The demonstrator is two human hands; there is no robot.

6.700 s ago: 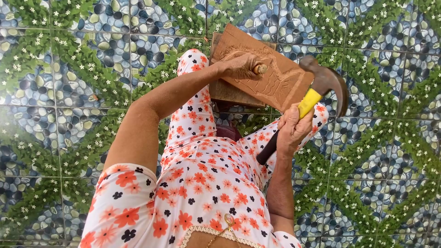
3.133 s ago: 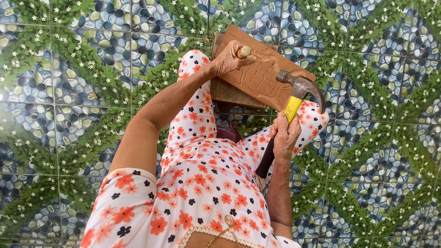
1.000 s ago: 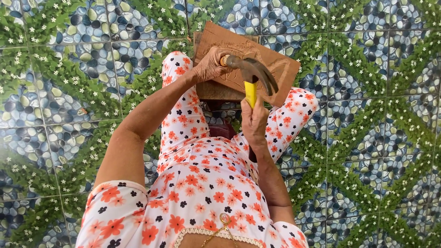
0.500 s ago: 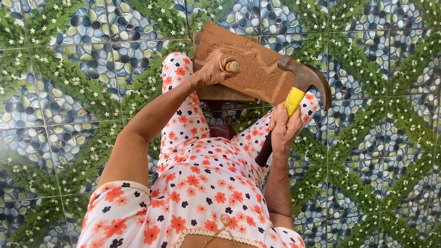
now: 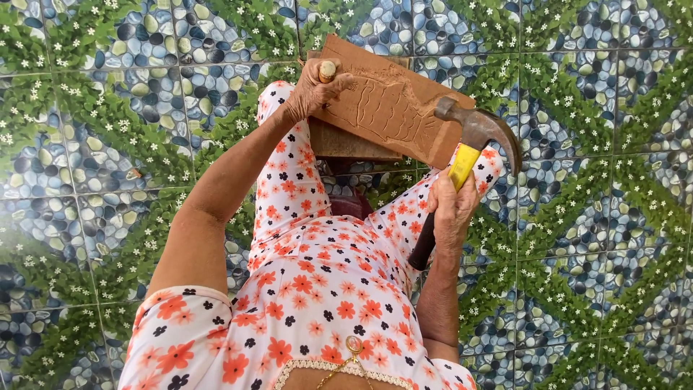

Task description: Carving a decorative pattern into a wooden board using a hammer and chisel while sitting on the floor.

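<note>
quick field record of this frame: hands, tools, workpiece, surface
left hand: left hand fisted around a chisel, tip on the board
right hand: right hand grips a claw hammer by its yellow-and-black handle, head raised off the chisel
workpiece: carved wooden board, propped on a wooden block between the knees
clothing: floral dress
surface: tiled floor, pebble-and-leaf pattern
</note>
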